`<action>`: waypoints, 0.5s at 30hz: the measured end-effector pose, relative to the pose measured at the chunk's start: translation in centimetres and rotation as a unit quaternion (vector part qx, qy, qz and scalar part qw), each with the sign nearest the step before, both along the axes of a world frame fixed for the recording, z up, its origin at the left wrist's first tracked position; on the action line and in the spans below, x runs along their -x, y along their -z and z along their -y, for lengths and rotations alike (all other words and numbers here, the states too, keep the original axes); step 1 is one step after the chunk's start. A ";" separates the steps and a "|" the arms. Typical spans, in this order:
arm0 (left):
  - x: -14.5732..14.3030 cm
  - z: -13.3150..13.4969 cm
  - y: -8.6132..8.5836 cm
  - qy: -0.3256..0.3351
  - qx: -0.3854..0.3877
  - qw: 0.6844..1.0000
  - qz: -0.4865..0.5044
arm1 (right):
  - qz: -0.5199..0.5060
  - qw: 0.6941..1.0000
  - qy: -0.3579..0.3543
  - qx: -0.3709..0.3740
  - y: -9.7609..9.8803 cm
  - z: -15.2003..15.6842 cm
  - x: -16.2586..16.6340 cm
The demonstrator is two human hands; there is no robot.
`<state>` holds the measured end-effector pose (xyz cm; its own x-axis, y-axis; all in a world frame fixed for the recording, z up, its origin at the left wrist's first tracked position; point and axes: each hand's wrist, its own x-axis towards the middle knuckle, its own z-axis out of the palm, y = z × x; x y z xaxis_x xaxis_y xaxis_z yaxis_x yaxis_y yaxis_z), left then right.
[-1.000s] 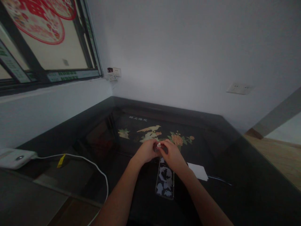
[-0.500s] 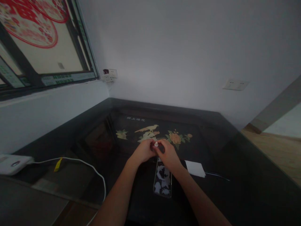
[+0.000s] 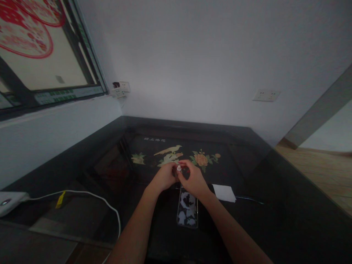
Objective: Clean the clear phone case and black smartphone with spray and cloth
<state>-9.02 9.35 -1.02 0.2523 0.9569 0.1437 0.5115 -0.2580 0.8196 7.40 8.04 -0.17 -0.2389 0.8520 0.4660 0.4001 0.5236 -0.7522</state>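
Above the black table, my left hand and my right hand meet with curled fingers. Between their fingertips sticks up a small white cap. Whatever lies below this cap is mostly hidden by the fingers, so I cannot tell its kind. Just under my right wrist lies a clear phone case with white patterned shapes, its far end covered by my hands. To the right of that wrist is a flat white square, like folded paper, with a thin dark stick reaching out from it.
A white device with a white cable occupies the left side; the cable carries a yellow tag and runs down past my left forearm. A floral bird picture decorates the tabletop. Wall and window border the table.
The view has swung slightly right, so everything appears shifted left. My hands stay together around the white cap, the right fingers a little changed in pose.
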 end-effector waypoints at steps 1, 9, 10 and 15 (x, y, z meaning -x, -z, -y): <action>0.0 0.0 0.1 0.001 -0.002 1.000 0.001 | -0.004 1.000 -0.005 -0.004 -0.1 0.1 0.1; 0.1 0.2 -0.1 -0.021 0.001 0.999 -0.028 | -0.010 1.000 0.023 0.005 0.0 -0.1 0.3; 0.1 0.2 -0.2 -0.018 -0.002 0.999 -0.027 | -0.013 1.000 0.013 0.012 -0.1 -0.1 0.2; 0.0 0.2 -0.4 0.009 -0.018 1.000 -0.010 | -0.017 1.000 -0.017 0.006 -0.4 0.0 -0.1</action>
